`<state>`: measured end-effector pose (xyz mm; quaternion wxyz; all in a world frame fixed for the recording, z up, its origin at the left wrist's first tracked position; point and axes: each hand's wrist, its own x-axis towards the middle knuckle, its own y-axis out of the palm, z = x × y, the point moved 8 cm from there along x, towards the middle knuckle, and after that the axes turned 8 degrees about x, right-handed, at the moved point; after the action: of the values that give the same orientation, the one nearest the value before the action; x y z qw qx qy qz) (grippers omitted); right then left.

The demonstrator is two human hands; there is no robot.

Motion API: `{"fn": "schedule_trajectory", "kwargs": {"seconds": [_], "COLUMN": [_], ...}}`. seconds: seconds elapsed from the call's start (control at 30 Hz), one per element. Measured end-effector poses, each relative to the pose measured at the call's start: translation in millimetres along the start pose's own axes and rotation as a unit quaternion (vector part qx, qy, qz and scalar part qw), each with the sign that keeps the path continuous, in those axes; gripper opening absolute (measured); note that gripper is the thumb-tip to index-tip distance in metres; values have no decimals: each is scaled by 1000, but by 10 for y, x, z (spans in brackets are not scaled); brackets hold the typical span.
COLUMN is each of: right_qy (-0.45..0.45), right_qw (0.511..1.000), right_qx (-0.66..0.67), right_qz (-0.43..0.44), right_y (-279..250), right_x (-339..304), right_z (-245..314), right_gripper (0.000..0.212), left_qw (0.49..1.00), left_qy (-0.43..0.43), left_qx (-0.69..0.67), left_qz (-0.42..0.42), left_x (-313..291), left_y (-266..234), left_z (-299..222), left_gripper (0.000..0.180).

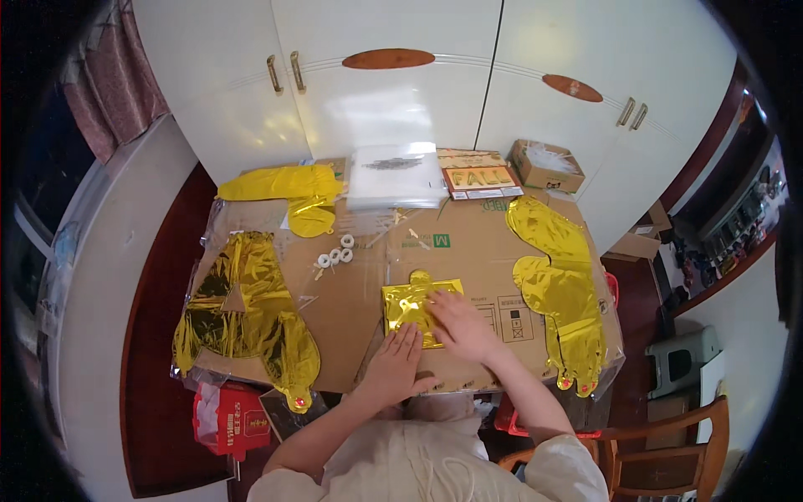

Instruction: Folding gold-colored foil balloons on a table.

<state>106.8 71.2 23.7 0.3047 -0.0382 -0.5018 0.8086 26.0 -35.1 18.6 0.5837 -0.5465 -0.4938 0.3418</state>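
A gold foil balloon (403, 305), folded into a small square with a rounded tab at its far edge, lies on the cardboard in front of me. My left hand (396, 361) rests flat on its near edge, fingers stretched forward. Lying across its right side is my right hand (462, 325), fingers extended and slightly apart. Three more flat gold foil balloons, letter-shaped, lie around it: a wide one (251, 293) at the left, one (284, 188) at the back left, and one (565, 284) at the right.
Several small white ribbon rolls (345, 243) sit left of centre. Along the back are a stack of clear plastic bags (396, 180), a printed card pack (481, 180) and an open carton (548, 167). A red bag (230, 418) hangs near the left; a wooden chair (669, 452) stands right.
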Motion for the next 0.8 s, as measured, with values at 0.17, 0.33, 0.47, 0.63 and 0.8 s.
{"fn": "schedule_trajectory", "kwargs": {"seconds": [0.17,0.33,0.47,0.63,0.8], "right_qy": [89,138,71,154,161], "right_qw": [991,983,988,966,968], "right_qx": [84,113,112,188,193], "right_qz": [-45,-38,-77,-87,-21], "right_y": [-168,-215,-311,-353,-217], "right_x": [460,694,597,460,472], "right_z": [-335,-346,-227,-204,-273], "right_gripper": [52,54,41,21,28], "left_qw": [1000,999,999,1000,1000], "left_qy": [-2,-21,-17,-15,-20], "left_qx": [-10,-11,-8,-7,-14], "left_qz": [25,40,31,12,13], "left_x": [-13,-18,-26,-31,-28], "left_y": [36,43,49,22,18], "left_z": [-4,12,7,0,0], "left_gripper": [93,95,95,95,95]}}
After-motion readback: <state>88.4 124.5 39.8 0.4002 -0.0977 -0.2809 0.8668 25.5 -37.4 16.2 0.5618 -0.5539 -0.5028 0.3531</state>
